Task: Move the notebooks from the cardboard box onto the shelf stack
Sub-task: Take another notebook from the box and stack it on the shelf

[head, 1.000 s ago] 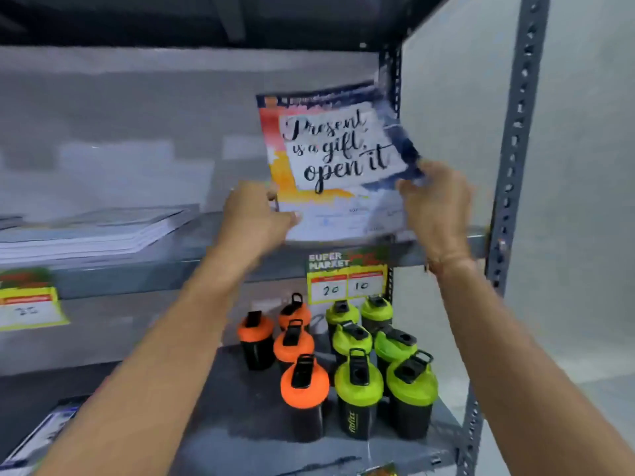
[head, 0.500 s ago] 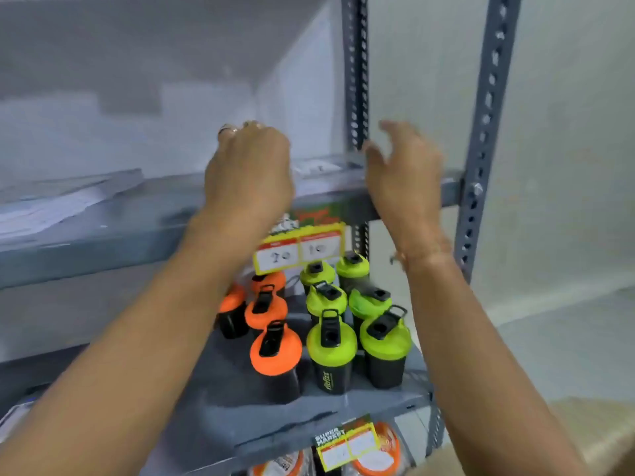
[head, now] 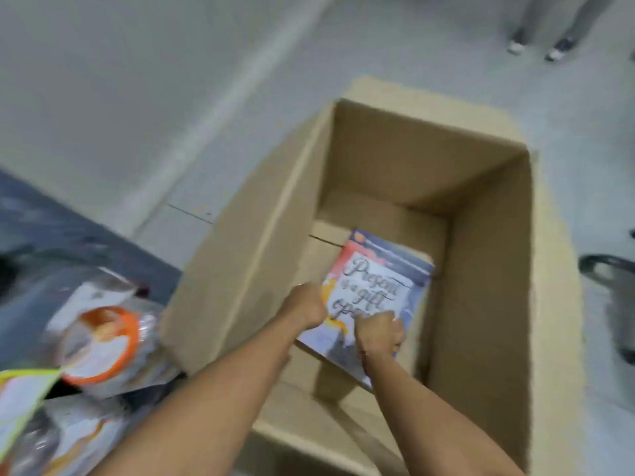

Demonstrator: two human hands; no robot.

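An open cardboard box [head: 488, 304] stands on the floor below me. Inside it lies a notebook [head: 374, 286] with a colourful cover and the script "Present is a gift, open it". Both arms reach down into the box. My left hand [head: 307, 305] is closed at the notebook's left edge. My right hand [head: 379, 333] grips its near right part, covering the lower cover. Whether more notebooks lie beneath it is hidden. The shelf stack is out of view.
At the lower left, a dark shelf board [head: 51, 221] carries plastic-wrapped goods with an orange-rimmed item [head: 103, 341]. A person's feet [head: 536, 46] stand at the top right. A dark round object [head: 611, 269] sits on the grey floor right of the box.
A second ago both hands set a notebook on the upper shelf, then let go. The view has swung down to the box, where both hands now hold another notebook.
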